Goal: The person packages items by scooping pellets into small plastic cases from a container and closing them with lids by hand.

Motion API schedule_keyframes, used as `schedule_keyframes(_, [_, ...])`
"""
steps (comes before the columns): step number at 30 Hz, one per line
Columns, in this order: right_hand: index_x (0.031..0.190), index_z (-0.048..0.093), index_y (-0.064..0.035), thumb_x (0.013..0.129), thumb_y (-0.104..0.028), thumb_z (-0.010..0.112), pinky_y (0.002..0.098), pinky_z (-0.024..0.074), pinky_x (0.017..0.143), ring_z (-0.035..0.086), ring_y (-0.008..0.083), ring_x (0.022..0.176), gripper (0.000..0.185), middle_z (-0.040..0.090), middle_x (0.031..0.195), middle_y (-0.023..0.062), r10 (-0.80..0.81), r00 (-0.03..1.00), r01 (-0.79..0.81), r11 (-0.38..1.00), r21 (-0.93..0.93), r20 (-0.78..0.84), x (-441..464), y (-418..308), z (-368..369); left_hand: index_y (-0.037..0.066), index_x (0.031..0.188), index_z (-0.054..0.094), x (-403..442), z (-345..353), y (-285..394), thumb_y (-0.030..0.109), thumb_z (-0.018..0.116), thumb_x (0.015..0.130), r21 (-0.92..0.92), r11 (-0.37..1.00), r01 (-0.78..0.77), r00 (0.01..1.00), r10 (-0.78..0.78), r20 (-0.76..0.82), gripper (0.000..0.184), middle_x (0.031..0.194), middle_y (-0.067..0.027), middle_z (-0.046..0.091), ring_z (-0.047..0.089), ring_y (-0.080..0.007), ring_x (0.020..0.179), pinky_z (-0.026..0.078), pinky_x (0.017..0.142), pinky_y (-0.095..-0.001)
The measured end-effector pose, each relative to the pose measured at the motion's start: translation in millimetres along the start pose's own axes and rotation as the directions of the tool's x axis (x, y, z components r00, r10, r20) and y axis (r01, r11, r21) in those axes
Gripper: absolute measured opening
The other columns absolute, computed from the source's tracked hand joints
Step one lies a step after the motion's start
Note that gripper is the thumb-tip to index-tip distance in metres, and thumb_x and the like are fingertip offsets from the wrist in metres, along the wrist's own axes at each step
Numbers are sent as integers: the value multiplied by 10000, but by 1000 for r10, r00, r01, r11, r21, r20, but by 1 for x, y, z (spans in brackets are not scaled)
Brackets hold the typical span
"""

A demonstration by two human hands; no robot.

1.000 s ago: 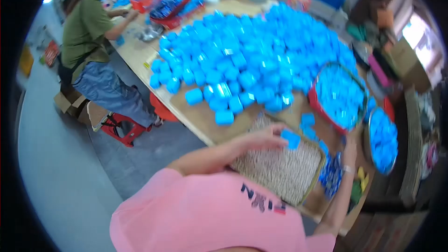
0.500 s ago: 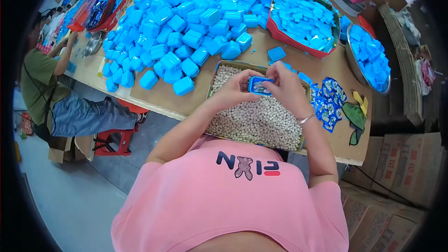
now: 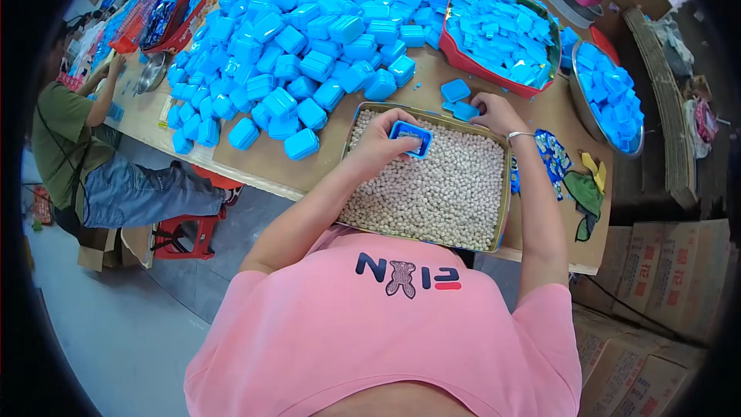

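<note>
My left hand grips a small blue plastic box with its open side up and my thumb over the inside; pale contents partly show. Beneath it lies a shallow rectangular tray filled with small whitish bead-like pieces. Past the tray's far right corner, my right hand has its fingertips pinched at the edge of a flat blue lid on the table. Another blue lid lies just behind. My right forearm partly covers several blue printed packets.
A large heap of closed blue boxes covers the table's far side. A red basin and a metal bowl hold blue pieces. Green and yellow cloth lies at right. Another person sits at left; cartons stand at right.
My right hand has left the blue box and moved right to the lid beyond the tray. My left hand keeps the box, shifted slightly left, with the thumb now over its inside.
</note>
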State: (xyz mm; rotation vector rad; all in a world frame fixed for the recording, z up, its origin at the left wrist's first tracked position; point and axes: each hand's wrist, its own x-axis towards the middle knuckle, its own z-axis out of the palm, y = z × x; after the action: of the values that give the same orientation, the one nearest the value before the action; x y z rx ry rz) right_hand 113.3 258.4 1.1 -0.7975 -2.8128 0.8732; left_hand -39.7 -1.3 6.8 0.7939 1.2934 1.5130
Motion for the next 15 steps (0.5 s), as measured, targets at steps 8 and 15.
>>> schedule_keyframes(8, [849,555,-23,713,-64,653,422,482,671,598,337,791,173,587,841,151,-147,959,103,978,-184,-243,-52,-67,-8,82,1037,554,-3,-1,6,65,674,805,-82,996,30,998,-35,-56,262,941,-32,621,626,-91,812,550,627,-251])
schedule_keyframes(15, [901,525,-43,692,-64,658,411,478,681,565,311,881,248,524,867,120,-335,932,262,887,-379,-140,-119,-94,30,51,1243,438,-1,-1,4,-60,699,706,-269,962,54,984,-6,176,607,1100,-50,577,588,-128,1002,510,841,-283])
